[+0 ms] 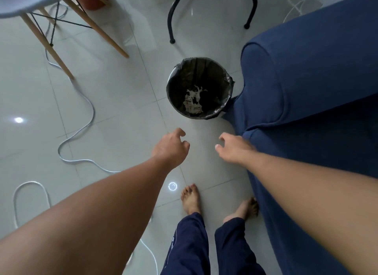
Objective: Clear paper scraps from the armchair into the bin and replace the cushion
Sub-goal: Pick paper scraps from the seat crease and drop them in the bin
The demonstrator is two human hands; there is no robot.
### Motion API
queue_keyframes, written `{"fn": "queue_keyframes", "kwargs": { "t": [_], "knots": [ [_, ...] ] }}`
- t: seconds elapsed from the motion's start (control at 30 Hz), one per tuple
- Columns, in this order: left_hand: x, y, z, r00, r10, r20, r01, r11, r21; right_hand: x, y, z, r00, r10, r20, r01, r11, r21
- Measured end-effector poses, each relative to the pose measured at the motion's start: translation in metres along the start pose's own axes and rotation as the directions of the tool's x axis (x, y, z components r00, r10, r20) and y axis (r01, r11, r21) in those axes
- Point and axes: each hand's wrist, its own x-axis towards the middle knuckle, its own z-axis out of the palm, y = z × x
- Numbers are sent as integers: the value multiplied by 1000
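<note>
Both arms are stretched forward and down over the tiled floor [114, 102]. The left hand [170, 146] is seen from the back, fingers loosely curled, nothing held. The right hand [235, 147] is likewise empty, fingers half spread and bent, its wrist just beside the front edge of the blue armchair [306, 86]. The two hands are near each other but apart. The bin [199, 88], round and lined with a black bag, is set on the floor just ahead of the hands, its far right side touching or nearly touching the armchair's rounded arm; which one cannot be told. Crumpled pale paper scraps [193, 101] are seen lying at the bottom of the bin. The armchair's seat is largely cut off at the right border, so whether scraps or a cushion lie on it cannot be told. Two bare feet [191, 199] below dark blue trouser legs are planted on the floor beside the armchair's front. A white cable [81, 129] is looped across the floor to the left. Wooden chair legs [61, 49] are noted toward the far left corner, a black metal frame [172, 14] beyond the bin.
</note>
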Motion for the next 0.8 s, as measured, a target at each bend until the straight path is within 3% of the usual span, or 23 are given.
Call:
{"fn": "queue_keyframes", "kwargs": {
  "t": [0.17, 0.43, 0.8],
  "knots": [
    [-8, 24, 11, 997, 68, 41, -70, 995, 69, -35, 52, 16, 999, 33, -13, -32, 998, 49],
    [-23, 88, 29, 981, 166, 100, -182, 966, 185, -66, 125, -8, 977, 90, -195, -61, 987, 150],
    [-62, 214, 62, 894, 388, 223, -443, 838, 319, -117, 237, -37, 926, 270, -265, -193, 939, 284]
  ]
}}
